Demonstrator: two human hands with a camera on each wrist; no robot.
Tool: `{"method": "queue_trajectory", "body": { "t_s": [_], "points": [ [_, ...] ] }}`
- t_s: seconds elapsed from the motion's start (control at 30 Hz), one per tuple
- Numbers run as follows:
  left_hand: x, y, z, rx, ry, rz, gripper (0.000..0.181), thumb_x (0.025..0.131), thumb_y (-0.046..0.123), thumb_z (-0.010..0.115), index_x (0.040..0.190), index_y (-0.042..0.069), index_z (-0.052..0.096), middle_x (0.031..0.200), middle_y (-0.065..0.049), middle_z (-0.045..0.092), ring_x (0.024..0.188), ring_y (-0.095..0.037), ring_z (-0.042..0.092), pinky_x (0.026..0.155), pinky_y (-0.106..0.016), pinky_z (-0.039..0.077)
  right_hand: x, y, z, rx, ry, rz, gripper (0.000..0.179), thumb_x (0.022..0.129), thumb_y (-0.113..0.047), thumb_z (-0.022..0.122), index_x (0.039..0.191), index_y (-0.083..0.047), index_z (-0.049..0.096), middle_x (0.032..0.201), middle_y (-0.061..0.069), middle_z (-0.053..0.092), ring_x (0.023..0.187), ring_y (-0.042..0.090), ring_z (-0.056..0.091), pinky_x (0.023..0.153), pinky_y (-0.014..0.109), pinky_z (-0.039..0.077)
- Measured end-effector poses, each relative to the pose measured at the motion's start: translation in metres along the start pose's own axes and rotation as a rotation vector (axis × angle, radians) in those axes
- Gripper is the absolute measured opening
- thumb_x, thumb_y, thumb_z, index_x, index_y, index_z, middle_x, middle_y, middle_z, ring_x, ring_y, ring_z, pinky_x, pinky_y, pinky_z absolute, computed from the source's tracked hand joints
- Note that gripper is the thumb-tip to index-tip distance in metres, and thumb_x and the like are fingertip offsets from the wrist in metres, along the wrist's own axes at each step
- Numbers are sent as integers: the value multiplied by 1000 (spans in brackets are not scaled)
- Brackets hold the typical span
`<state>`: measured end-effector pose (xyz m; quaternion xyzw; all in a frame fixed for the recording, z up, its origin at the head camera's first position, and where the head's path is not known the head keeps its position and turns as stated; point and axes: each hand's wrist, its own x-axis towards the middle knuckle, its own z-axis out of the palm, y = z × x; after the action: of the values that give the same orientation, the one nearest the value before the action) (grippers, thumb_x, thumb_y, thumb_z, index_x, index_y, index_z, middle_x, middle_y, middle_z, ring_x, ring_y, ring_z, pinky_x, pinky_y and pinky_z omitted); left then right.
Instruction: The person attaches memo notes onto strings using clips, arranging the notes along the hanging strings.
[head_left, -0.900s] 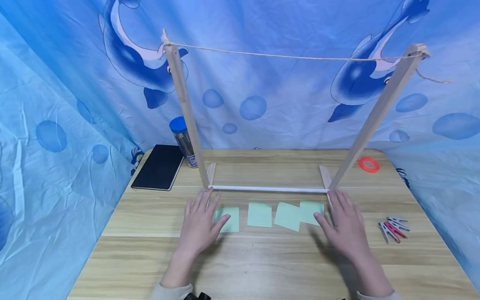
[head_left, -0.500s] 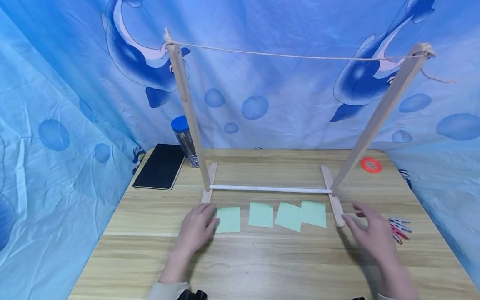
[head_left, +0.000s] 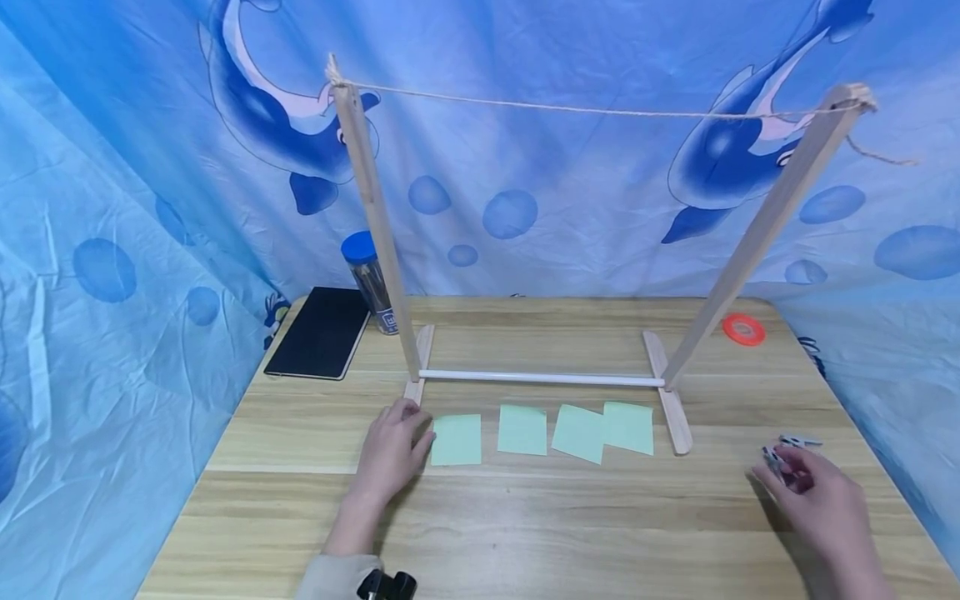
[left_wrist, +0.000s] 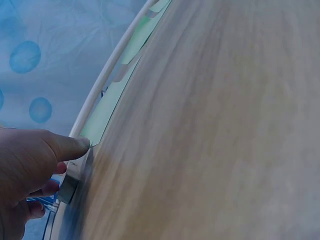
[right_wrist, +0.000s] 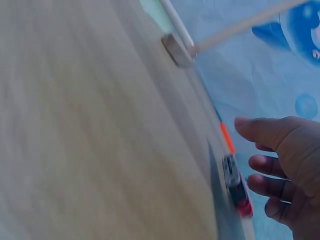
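Observation:
My right hand (head_left: 825, 504) hovers over the clothespins (head_left: 801, 440) at the table's right side and partly hides them. In the right wrist view, its fingers (right_wrist: 267, 165) are loosely bent and apart from the clothespins (right_wrist: 232, 175). My left hand (head_left: 390, 454) rests by the front end of the wooden stand's left foot (head_left: 414, 392), fingers bent and thumb near the leftmost green sticky note (head_left: 456, 440). The left wrist view has the fingers beside the foot's end (left_wrist: 69, 187); whether they touch it I cannot tell.
Two wooden posts (head_left: 765, 225) carry a string (head_left: 525, 105) across their tops; a white rod (head_left: 540, 378) joins them low down. More sticky notes (head_left: 522, 430) lie in front. Behind are a black tablet (head_left: 318, 333), a blue-lidded jar (head_left: 371, 283) and a red tape roll (head_left: 744, 330).
My right hand has left the stand's right foot and moved right, over the clothespins. My left hand has drawn back slightly from the left post's base and its fingers have bent.

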<state>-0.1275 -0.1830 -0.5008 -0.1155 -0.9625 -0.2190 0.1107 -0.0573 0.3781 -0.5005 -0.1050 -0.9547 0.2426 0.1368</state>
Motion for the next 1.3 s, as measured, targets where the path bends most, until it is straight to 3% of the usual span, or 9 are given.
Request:
{"method": "queue_trajectory", "body": {
  "t_s": [0.13, 0.23, 0.47, 0.63, 0.83, 0.93, 1.03, 1.13, 1.3],
  "points": [
    [2, -1, 4, 1, 8, 7, 20, 87, 16, 81, 105, 8, 78, 110, -8, 62, 97, -27, 59, 87, -45, 50, -1, 10, -2, -17, -87, 11, 46, 88, -33, 81, 109, 5, 68, 84, 8, 65, 65, 4, 51, 53, 21, 41],
    [3, -1, 7, 6, 29, 20, 21, 86, 17, 81, 105, 7, 78, 108, -8, 62, 96, -27, 59, 87, -45, 50, -1, 14, -1, -22, -100, 2, 42, 88, -28, 80, 111, 5, 68, 85, 7, 64, 65, 4, 51, 54, 21, 41],
    [5, 1, 10, 28, 37, 35, 27, 90, 21, 77, 113, 7, 75, 104, -8, 63, 95, -28, 57, 86, -46, 48, -1, 18, -1, -58, -80, 106, 31, 89, -31, 79, 89, -1, 69, 73, 3, 60, 62, 15, 47, 53, 25, 32],
    [6, 3, 9, 22, 10, 6, 11, 89, 19, 78, 99, 13, 79, 96, -1, 64, 90, -22, 55, 80, -40, 44, 1, 18, 1, -94, -109, 21, 26, 91, -27, 77, 83, -3, 71, 70, 2, 61, 61, 17, 47, 53, 30, 34],
    [6, 4, 8, -26, 2, -26, 5, 90, 20, 76, 91, 15, 76, 90, 5, 66, 86, -18, 55, 78, -36, 41, -1, 19, 3, -64, -32, 3, 26, 93, -20, 73, 91, 5, 70, 94, 25, 58, 77, 34, 55, 64, 43, 37],
    [5, 2, 7, -71, -37, 9, 9, 89, 17, 74, 97, 16, 76, 95, 5, 67, 89, -18, 56, 80, -36, 41, -3, 18, 5, -40, 15, -4, 23, 93, -16, 72, 94, 6, 69, 104, 31, 55, 84, 42, 57, 67, 48, 37],
    [2, 2, 2, -88, -136, 77, 26, 84, 16, 74, 110, 19, 75, 107, 5, 66, 100, -19, 57, 85, -38, 40, -2, 18, 6, -36, 39, -31, 17, 92, -14, 73, 90, 3, 69, 100, 28, 62, 80, 36, 61, 66, 38, 41],
    [-1, 6, -3, -93, -235, 133, 35, 82, 18, 78, 116, 21, 75, 113, 4, 63, 107, -18, 56, 86, -39, 39, -1, 17, 5, -38, 46, -29, 14, 91, -14, 75, 88, -2, 69, 93, 23, 68, 75, 28, 62, 58, 24, 37],
    [-2, 13, -3, -89, -269, 136, 22, 82, 22, 84, 104, 22, 80, 101, 7, 58, 95, -14, 55, 79, -35, 36, -1, 10, 4, -6, 54, 33, 18, 91, -19, 77, 97, -2, 72, 100, 24, 70, 74, 0, 57, 56, 9, 37]
  ]
}}
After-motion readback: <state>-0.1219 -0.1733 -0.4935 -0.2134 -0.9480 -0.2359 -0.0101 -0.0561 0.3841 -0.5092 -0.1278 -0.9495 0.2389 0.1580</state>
